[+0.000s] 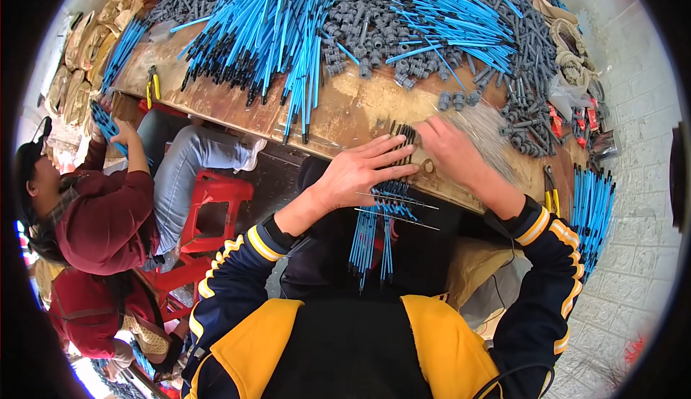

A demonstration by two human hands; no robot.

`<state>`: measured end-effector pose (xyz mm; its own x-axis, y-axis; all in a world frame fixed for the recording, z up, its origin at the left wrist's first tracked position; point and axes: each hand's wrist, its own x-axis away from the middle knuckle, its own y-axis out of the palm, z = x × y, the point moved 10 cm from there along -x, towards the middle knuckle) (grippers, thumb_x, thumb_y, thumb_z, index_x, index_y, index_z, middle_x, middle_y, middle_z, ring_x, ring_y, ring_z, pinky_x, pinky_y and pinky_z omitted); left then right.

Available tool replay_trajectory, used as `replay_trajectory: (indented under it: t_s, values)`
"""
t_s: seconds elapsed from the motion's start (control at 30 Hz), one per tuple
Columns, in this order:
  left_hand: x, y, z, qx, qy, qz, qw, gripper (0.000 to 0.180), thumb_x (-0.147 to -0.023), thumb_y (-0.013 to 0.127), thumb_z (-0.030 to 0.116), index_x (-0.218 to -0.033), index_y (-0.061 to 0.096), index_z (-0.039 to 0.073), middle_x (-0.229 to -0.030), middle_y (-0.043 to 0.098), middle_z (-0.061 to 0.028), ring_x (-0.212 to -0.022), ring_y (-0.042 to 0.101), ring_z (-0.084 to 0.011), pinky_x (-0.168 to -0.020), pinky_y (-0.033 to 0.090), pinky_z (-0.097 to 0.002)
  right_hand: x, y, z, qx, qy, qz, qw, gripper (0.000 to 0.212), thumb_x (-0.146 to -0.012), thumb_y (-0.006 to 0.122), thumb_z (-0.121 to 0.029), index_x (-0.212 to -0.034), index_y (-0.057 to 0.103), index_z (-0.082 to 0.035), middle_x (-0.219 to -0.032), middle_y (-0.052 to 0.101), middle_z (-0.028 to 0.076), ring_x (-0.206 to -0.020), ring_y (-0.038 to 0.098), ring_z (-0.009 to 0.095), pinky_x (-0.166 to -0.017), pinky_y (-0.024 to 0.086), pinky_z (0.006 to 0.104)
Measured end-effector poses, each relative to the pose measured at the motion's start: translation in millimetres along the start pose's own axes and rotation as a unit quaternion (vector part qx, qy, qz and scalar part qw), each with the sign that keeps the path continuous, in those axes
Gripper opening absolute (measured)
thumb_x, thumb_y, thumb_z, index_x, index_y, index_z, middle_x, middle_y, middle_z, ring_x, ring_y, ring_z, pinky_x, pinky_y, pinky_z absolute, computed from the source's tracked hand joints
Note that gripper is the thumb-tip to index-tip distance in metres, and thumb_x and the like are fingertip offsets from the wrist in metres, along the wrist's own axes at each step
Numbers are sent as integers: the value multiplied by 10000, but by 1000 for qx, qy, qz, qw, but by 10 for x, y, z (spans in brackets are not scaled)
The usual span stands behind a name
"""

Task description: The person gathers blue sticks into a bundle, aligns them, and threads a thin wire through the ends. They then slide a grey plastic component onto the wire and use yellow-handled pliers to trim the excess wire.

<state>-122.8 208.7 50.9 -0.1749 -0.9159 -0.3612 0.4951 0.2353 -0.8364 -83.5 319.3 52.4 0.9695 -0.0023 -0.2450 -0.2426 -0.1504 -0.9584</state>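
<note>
The bare wood of the table is a narrow band along the near edge, open to the left of the left hand as far as the yellow-handled pliers. Behind that band the blue tubes lie heaped, their black tips reaching over it, and grey fittings fill the middle. Beside the right hand, a sheaf of thin wires and more grey parts block the way right. A bundle of tubes hangs off the edge under the hands. At left, a person in red and a red stool crowd the floor gap.
</note>
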Motion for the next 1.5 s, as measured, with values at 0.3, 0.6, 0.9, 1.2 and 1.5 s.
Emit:
replay_trajectory:
  t_s: [0.3, 0.6, 0.9, 1.2, 1.5]
  values:
    - [-20, -66, 12, -10, -16, 27, 999, 754, -693, 639, 135, -1431, 509, 221, -1511, 439, -102, -1387, 416, -329, -1173, 344, -435, -87, -13, -26, -43, 74, 34, 996, 362, -814, 588, -35, -1176, 576, -25, -985, 557, 130, -908, 622, 335, -743, 537, 412]
    - [-24, -43, -36, -6, -61, 13, 998, 1158, -490, 874, 141, -1515, 356, 289, -1528, 403, -106, -1367, 430, -343, -1167, 358, -429, -72, -59, 33, -103, 18, 57, 993, 436, -801, 616, -10, -1235, 615, -57, -958, 578, 120, -837, 615, 317, -696, 520, 401]
    - [-16, -53, -13, -5, -47, 27, 998, 1082, -479, 754, 20, -1481, 433, 272, -1544, 391, -91, -1387, 411, -337, -1170, 361, -428, -106, -37, -130, -5, -33, 41, 999, 397, -793, 607, -69, -1186, 588, -21, -1012, 564, 106, -969, 609, 283, -741, 542, 374]
    - [-20, -39, 4, -24, -15, 20, 999, 948, -564, 705, 75, -1460, 469, 277, -1531, 411, -87, -1396, 404, -328, -1180, 343, -437, -122, -24, -139, -17, -15, 70, 997, 387, -806, 586, -47, -1191, 575, -21, -974, 545, 120, -942, 609, 310, -747, 541, 378]
    - [-5, 72, 28, -11, 69, -32, 997, 776, -682, 650, 287, -1438, 502, 190, -1506, 446, -89, -1418, 376, -312, -1193, 312, -443, -159, -37, -154, -8, 8, 52, 999, 311, -809, 588, -41, -1118, 559, -38, -966, 548, 123, -923, 618, 325, -694, 547, 402]
